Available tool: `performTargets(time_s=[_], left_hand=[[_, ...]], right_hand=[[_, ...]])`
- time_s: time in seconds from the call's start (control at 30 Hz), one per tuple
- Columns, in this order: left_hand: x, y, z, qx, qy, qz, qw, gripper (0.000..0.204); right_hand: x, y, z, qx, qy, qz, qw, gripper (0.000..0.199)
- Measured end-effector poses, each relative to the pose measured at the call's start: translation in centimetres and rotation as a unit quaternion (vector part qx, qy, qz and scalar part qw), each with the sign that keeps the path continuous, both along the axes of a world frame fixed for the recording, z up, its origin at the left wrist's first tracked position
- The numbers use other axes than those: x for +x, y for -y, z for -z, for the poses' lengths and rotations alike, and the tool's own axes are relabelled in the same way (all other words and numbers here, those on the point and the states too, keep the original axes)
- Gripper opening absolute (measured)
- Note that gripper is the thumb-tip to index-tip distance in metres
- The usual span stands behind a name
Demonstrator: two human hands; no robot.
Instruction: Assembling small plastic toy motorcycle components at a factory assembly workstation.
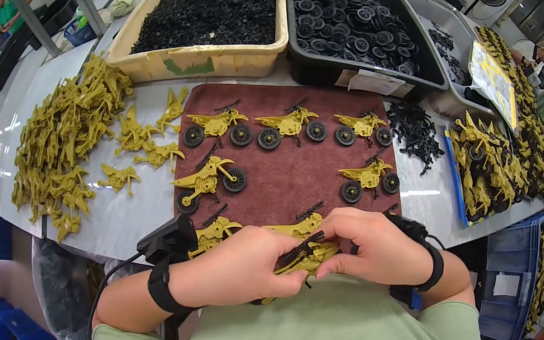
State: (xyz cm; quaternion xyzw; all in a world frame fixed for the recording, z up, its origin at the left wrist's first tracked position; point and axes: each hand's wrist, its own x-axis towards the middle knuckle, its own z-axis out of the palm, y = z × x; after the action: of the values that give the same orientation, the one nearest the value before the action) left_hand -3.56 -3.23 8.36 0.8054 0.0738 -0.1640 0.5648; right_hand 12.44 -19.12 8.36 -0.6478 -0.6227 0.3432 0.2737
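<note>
My left hand (247,262) and my right hand (375,246) come together at the near edge of a dark red cloth (270,178). Between them both pinch a yellow toy motorcycle (309,258) with a slim black part against it; the fingers hide much of it. Several other yellow toy motorcycles (291,124) stand or lie around the cloth, most with black wheels (317,130) fitted and a small black part lying beside them. One toy motorcycle body (213,232) lies right by my left hand, partly covered.
Left of the cloth is a heap of yellow bodies (67,134). Behind stand a cream tub (196,65) of small black parts and a black tub (365,77) of wheels. Black parts (415,133) lie at right, near a blue tray (456,177) of toy motorcycles. Blue crates (506,284) stand at right.
</note>
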Motion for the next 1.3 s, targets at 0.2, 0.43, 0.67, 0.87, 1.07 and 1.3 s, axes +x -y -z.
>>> performTargets(time_s=[0.2, 0.43, 0.67, 0.87, 1.07, 1.3], left_hand=[[-1.5, 1.7, 1.7, 0.18, 0.216, -0.118, 0.952, 0.036], [-2.1, 1.9, 2.5, 0.198, 0.222, -0.111, 0.948, 0.033], [-1.6, 1.4, 2.6, 0.197, 0.186, -0.011, 0.963, 0.036], [-0.6, 1.0, 3.1, 0.122, 0.151, 0.02, 0.981, 0.038], [-0.9, 1.6, 3.3, 0.136, 0.138, 0.003, 0.981, 0.039], [-2.1, 2.7, 3.4, 0.221, 0.234, -0.072, 0.944, 0.032]], right_hand=[[-1.4, 0.2, 2.3, 0.141, -0.051, 0.105, 0.983, 0.036], [-1.4, 0.4, 2.6, 0.103, -0.083, 0.092, 0.987, 0.034], [0.0, -0.3, 0.3, 0.017, -0.046, -0.01, 0.999, 0.016], [0.4, -0.8, 0.3, 0.0, -0.027, -0.068, 0.997, 0.013], [0.5, -0.1, 2.0, 0.025, -0.047, -0.064, 0.997, 0.022], [-1.2, 1.5, 2.9, 0.014, -0.068, 0.013, 0.997, 0.055]])
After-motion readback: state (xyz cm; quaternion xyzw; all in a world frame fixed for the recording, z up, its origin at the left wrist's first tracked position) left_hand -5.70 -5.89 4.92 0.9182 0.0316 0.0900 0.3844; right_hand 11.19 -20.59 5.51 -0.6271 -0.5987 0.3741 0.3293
